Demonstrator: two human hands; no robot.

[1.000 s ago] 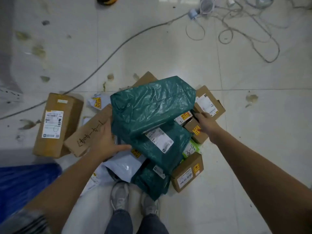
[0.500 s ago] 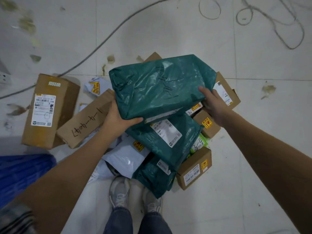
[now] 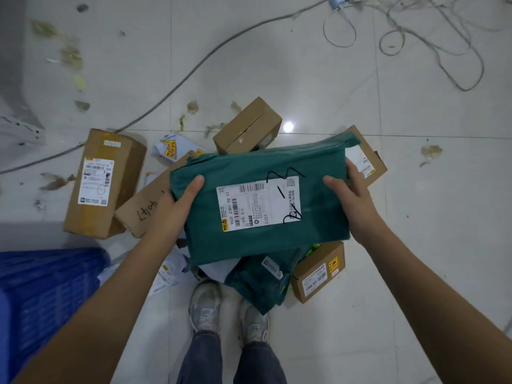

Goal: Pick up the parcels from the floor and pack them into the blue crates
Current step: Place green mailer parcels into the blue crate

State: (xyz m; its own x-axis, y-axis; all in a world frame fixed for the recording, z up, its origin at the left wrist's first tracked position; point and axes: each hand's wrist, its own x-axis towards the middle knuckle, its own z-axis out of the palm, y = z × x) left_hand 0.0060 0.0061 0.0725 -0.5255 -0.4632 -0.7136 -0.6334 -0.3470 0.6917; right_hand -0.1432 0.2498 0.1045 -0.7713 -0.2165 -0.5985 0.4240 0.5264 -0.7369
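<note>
Clearly soft and slippery, the green poly mailer (image 3: 263, 200) sags little while the left hand (image 3: 177, 206) and right hand (image 3: 352, 200) each grip 1 short edge, the best hold.

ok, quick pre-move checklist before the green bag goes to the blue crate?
1. Both hands on the green parcel: ok, left hand grips its left edge, right hand its right edge.
2. Parcel clear of the pile: cannot tell, it overlaps the parcels beneath.
3. Label readable: ok, shipping label faces up.
4. Blue crate within view: ok, at lower left.
5. Room in the crate: cannot tell, its inside is not visible.
6. Footing: not ok, a dark green bag lies at the shoes.
</note>
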